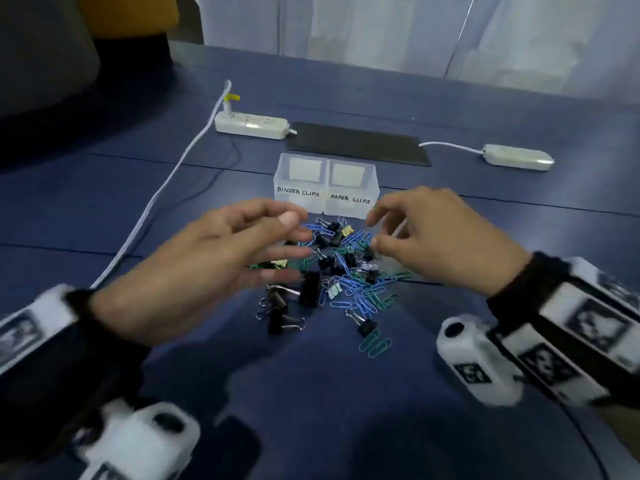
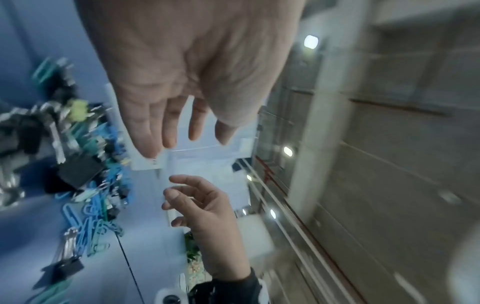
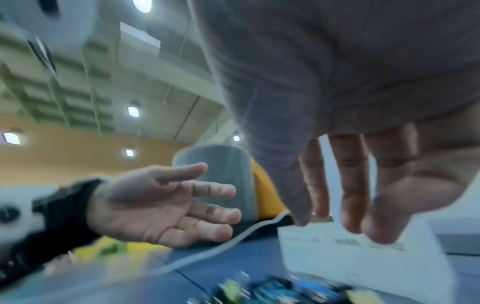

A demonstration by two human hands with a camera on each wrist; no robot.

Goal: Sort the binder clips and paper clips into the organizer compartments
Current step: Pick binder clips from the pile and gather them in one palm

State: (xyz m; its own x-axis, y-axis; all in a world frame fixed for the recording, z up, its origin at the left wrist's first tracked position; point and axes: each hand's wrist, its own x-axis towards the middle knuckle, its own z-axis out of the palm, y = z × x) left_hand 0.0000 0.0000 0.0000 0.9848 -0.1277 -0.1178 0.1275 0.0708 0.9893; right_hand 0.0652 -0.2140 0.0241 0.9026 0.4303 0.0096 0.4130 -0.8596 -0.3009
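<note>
A mixed pile of clips (image 1: 343, 275) lies on the blue table: black binder clips (image 1: 310, 289) among blue and green paper clips (image 1: 375, 342). Behind it stands a clear organizer (image 1: 325, 188) with two compartments, the left labelled BINDER CLIPS, the right PAPER CLIPS. My left hand (image 1: 207, 261) hovers over the pile's left side, fingers spread and relaxed, holding nothing. On the pile's right, my right hand (image 1: 433, 237) hangs with loosely bent fingers, also empty. The wrist views show both hands (image 2: 182, 115) (image 3: 337, 195) with fingers extended above the blurred pile (image 2: 85, 164).
Two white power strips (image 1: 251, 124) (image 1: 517, 157) and a black mat (image 1: 358, 143) lie behind the organizer. A white cable (image 1: 156, 199) runs down the table's left side. A grey and yellow chair (image 1: 45, 46) stands at the far left.
</note>
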